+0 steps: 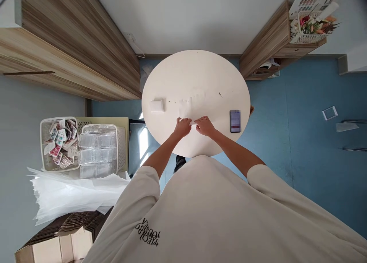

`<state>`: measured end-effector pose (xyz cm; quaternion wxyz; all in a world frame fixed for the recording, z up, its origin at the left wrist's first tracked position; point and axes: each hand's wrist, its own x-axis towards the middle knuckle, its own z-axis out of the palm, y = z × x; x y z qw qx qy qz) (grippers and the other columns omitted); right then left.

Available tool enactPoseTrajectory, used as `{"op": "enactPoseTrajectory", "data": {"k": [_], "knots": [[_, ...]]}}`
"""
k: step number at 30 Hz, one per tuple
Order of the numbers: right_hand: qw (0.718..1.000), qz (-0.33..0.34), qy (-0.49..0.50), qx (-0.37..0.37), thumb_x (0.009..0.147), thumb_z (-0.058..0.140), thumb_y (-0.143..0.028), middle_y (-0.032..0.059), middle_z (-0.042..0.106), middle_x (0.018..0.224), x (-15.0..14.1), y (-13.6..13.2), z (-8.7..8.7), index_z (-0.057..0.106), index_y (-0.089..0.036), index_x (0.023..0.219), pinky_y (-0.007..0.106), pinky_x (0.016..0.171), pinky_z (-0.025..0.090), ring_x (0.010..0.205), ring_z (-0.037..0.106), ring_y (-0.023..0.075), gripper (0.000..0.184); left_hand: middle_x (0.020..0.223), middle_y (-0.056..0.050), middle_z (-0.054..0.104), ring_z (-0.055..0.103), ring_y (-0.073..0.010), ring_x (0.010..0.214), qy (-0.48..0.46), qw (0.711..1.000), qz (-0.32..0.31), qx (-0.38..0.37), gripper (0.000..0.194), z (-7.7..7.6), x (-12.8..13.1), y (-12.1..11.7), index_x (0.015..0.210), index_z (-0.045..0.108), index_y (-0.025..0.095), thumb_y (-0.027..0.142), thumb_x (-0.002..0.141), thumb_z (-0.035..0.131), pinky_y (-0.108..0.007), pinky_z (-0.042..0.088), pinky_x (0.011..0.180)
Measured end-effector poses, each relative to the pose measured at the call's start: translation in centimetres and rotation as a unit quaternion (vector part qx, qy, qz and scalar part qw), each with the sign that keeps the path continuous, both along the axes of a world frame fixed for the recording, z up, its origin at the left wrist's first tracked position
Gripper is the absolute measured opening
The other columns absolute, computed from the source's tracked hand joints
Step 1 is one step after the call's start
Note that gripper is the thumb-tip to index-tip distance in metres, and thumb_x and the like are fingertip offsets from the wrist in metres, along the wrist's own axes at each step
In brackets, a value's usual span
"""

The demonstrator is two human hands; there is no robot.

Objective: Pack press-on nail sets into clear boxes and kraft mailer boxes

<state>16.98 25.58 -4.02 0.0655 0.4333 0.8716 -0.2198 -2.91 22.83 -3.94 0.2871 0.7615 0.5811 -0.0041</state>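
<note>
We have one small white strip [193,122] at the near side of the tabletop [197,68], between our left hand [183,127] and our right hand [204,125]. The fingers of both hands are bent inward and meet its ends; whether they pinch it or only press it, we cannot tell. Just beyond the hands, one thin white sheet [185,107] lies on the tabletop, its far edge uneven.

The tabletop itself is round, pale and smooth, with a few dark marks. At its left side we count one white packet [157,106]; at its right side, one phone [235,121] with a lit screen.

Beyond the tabletop stands a plain pale wall [186,22], and around it runs a blue floor [266,114]. Left of the tabletop we count two white baskets: one with many small packs [61,140], too jumbled to count, and one with at least six clear boxes [97,154]. Two wood-grain cabinets flank the tabletop's far side, the left cabinet [86,33] and the right cabinet [266,45], which bears one flower basket [311,38].
</note>
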Motion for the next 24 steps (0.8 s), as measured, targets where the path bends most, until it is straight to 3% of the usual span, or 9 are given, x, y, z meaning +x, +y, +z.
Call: {"op": "enactPoseTrajectory", "data": {"k": [4,9,12,15,18,21,24], "knots": [[1.000,-0.016,-0.002,-0.022,0.100,0.049,-0.015,0.0136,0.079,0.115,0.4,-0.9,0.0,0.071,-0.018,0.133,0.047,0.114,0.032,0.112,0.068,0.0315,0.039,0.125,-0.011,0.075,0.067,-0.0300,0.123,0.003,1.000,-0.002,-0.026,0.038,-0.2,0.1,-0.8,0.133,0.065,0.025,0.026,0.105,0.039,-0.057,0.027,0.126],[0.998,-0.036,0.003,-0.060,0.100,0.047,-0.018,0.0139,0.079,0.118,0.2,-0.7,-0.7,0.066,-0.018,0.139,0.048,0.112,0.032,0.113,0.069,0.0317,0.043,0.142,-0.015,0.067,0.057,-0.0339,0.140,0.001,0.997,0.036,-0.074,0.036,-0.8,0.5,-0.9,0.129,0.069,0.023,0.034,0.104,0.046,-0.060,0.024,0.129],[0.994,-0.067,-0.002,-0.082,0.099,0.046,-0.018,0.0103,0.079,0.099,0.1,-0.6,-1.1,0.062,-0.017,0.138,0.045,0.109,0.033,0.099,0.070,0.0294,0.041,0.152,-0.019,0.060,0.047,-0.0367,0.150,0.015,0.996,0.060,-0.067,0.041,-1.1,0.7,-1.0,0.130,0.068,0.020,0.043,0.106,0.044,-0.063,0.022,0.129],[0.990,-0.099,-0.012,-0.099,0.099,0.045,-0.018,0.0058,0.074,0.082,0.0,-0.6,-1.6,0.058,-0.018,0.133,0.044,0.104,0.034,0.085,0.068,0.0278,0.037,0.152,-0.019,0.059,0.049,-0.0352,0.149,0.020,0.995,0.089,-0.046,0.045,-1.5,0.8,-1.4,0.133,0.067,0.020,0.042,0.109,0.036,-0.062,0.025,0.129],[0.991,-0.110,-0.005,-0.076,0.101,0.044,-0.020,0.0117,0.075,0.103,0.1,-0.6,-2.2,0.061,-0.021,0.130,0.046,0.103,0.035,0.099,0.067,0.0300,0.033,0.151,-0.020,0.060,0.051,-0.0363,0.147,0.024,0.994,0.103,-0.025,0.042,-1.9,0.7,-1.8,0.138,0.064,0.021,0.035,0.107,0.040,-0.063,0.026,0.128],[0.994,-0.106,-0.004,-0.037,0.104,0.045,-0.024,0.0174,0.067,0.131,0.1,-0.7,-3.0,0.065,-0.022,0.130,0.049,0.106,0.035,0.118,0.060,0.0335,0.033,0.152,-0.020,0.060,0.049,-0.0381,0.150,0.037,0.993,0.109,0.003,0.048,-2.0,0.6,-2.1,0.148,0.057,0.022,0.030,0.102,0.050,-0.066,0.027,0.128],[0.994,-0.106,-0.016,-0.026,0.105,0.047,-0.028,0.0186,0.062,0.136,0.0,-0.9,-3.6,0.066,-0.023,0.133,0.051,0.108,0.035,0.121,0.056,0.0345,0.034,0.162,-0.020,0.052,0.035,-0.0393,0.160,0.028,0.996,0.074,0.037,0.059,-1.5,0.7,-2.4,0.155,0.051,0.020,0.023,0.096,0.056,-0.069,0.020,0.130]]}}
